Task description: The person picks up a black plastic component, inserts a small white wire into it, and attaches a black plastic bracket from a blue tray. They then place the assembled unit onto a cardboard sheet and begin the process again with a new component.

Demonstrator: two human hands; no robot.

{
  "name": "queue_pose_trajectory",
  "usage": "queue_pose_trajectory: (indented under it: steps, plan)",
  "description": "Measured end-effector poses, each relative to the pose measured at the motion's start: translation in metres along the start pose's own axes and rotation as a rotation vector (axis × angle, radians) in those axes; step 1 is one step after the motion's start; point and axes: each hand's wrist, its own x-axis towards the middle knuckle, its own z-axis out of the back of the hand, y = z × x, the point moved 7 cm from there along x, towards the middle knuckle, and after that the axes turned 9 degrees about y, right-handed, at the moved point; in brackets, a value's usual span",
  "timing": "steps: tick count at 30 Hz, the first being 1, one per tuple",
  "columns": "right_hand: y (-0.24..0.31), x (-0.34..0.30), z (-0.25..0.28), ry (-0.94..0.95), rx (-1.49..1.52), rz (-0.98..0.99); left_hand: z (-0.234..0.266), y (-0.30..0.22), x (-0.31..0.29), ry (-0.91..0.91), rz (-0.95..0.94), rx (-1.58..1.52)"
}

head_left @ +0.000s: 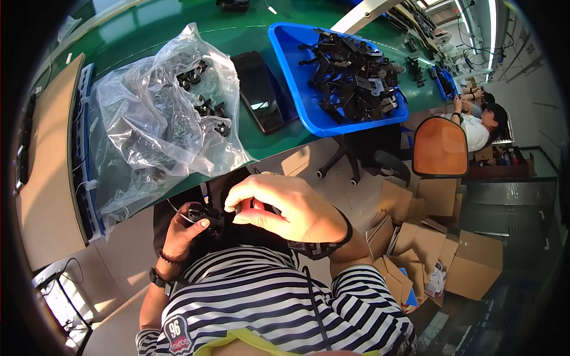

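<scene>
My left hand (185, 233) is closed around a small black part (206, 218) in front of my body, below the table edge. A thin pale wire or strip runs beside its fingers. Close on the right of that part is my right hand (288, 207), thumb and fingers curled together in bright sunlight. Something dark shows behind its fingers, but what they hold is hidden. Beyond my hands, a clear plastic bag (142, 101) with several black knob-like pieces (221, 128) lies on the green table (252, 139).
A blue tray (309, 121) heaped with black brackets (359, 77) stands right of a dark flat device (261, 89). On the left is a tan board (53, 154). Cardboard boxes (475, 264) lie on the floor at right, near an orange-backed chair (440, 146) and a seated person (477, 133).
</scene>
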Motion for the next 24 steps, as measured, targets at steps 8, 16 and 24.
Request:
queue_pose_trajectory:
  steps: [8,16,24]
  plan:
    - [-0.070,-0.011,-0.060,0.087,0.093,-0.169,0.009,-0.010,-0.011,-0.114,-0.099,0.434]
    - [-0.102,-0.011,-0.098,0.049,0.247,-0.277,0.002,-0.023,-0.016,-0.134,-0.101,0.480]
    - [-0.101,-0.012,-0.115,0.093,-0.025,-0.136,-0.004,-0.011,-0.024,-0.096,-0.097,0.586]
